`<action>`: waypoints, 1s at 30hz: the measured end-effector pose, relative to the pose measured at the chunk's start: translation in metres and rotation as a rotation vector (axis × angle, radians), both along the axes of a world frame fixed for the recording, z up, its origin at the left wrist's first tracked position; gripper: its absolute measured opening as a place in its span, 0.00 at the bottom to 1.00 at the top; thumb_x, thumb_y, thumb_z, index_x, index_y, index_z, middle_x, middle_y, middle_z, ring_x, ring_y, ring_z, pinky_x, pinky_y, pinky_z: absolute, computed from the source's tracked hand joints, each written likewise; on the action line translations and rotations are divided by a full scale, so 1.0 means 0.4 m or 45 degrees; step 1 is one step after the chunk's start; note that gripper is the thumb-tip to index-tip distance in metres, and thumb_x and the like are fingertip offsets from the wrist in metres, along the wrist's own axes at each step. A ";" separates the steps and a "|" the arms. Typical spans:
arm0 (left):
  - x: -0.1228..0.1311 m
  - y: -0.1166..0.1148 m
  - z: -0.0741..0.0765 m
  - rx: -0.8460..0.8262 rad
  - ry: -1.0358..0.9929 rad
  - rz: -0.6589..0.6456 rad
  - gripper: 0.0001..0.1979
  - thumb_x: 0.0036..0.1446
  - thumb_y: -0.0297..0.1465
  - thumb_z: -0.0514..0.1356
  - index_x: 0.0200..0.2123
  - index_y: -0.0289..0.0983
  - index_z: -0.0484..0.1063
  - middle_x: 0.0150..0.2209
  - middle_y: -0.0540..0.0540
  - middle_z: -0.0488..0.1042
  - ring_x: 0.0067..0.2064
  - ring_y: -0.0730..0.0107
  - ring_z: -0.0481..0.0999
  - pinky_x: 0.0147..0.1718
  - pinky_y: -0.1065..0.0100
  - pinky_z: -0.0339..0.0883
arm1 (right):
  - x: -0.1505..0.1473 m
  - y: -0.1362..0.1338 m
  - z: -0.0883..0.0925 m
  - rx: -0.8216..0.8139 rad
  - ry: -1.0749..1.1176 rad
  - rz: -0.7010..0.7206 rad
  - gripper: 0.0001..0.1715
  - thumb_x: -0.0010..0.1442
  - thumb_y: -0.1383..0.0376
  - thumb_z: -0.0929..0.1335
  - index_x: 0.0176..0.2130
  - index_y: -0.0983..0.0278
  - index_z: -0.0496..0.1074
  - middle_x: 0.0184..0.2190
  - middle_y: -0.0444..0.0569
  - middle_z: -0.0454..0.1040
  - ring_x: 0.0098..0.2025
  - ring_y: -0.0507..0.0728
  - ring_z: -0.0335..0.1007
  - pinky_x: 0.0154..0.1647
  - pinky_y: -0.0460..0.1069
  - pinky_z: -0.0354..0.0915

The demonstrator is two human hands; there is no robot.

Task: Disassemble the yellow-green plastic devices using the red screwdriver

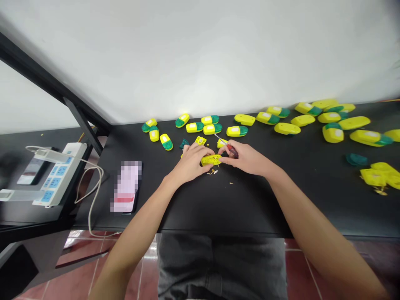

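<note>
left hand: holds the yellow toy shell on the black table
right hand: grips a red screwdriver

Your phone lies left on the table — power strip farther left — with casings strewn along the back and right.

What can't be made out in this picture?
Head view only:
Phone screen: blurred out.
Yellow case: inside hidden by left hand fingers.
Screwdriver handle: partly wrapped by right hand.
Bits beside the case: too small.
Yellow shell: cut by right edge.
</note>
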State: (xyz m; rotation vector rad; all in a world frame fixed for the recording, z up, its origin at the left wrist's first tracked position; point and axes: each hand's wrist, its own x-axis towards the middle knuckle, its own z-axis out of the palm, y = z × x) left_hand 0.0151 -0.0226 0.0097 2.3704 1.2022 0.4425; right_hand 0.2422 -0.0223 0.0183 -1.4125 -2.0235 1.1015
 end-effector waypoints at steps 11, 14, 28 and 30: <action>0.000 0.002 0.005 0.058 -0.069 0.153 0.09 0.62 0.30 0.66 0.45 0.40 0.71 0.45 0.47 0.74 0.50 0.58 0.70 0.52 0.57 0.59 | -0.004 0.006 -0.003 0.005 0.158 -0.128 0.29 0.54 0.43 0.73 0.29 0.58 0.57 0.33 0.48 0.75 0.30 0.54 0.61 0.33 0.51 0.60; 0.000 0.002 0.001 0.081 -0.058 0.129 0.04 0.64 0.29 0.63 0.41 0.39 0.71 0.42 0.47 0.73 0.48 0.59 0.70 0.52 0.57 0.60 | -0.005 0.004 0.000 0.011 0.165 -0.144 0.28 0.54 0.43 0.73 0.29 0.58 0.58 0.33 0.48 0.75 0.30 0.53 0.60 0.33 0.51 0.60; 0.001 0.009 -0.017 0.121 -0.206 0.066 0.03 0.66 0.30 0.61 0.41 0.40 0.76 0.39 0.46 0.74 0.47 0.61 0.72 0.51 0.59 0.63 | -0.015 0.000 0.004 0.011 0.221 -0.106 0.33 0.52 0.38 0.74 0.28 0.58 0.58 0.31 0.47 0.75 0.28 0.53 0.58 0.31 0.51 0.61; -0.002 0.010 -0.017 0.124 -0.274 0.093 0.06 0.65 0.31 0.63 0.44 0.39 0.76 0.39 0.46 0.76 0.46 0.61 0.72 0.50 0.59 0.64 | -0.013 0.002 0.001 0.016 0.241 -0.108 0.34 0.52 0.38 0.74 0.28 0.58 0.56 0.32 0.48 0.76 0.29 0.53 0.59 0.32 0.51 0.61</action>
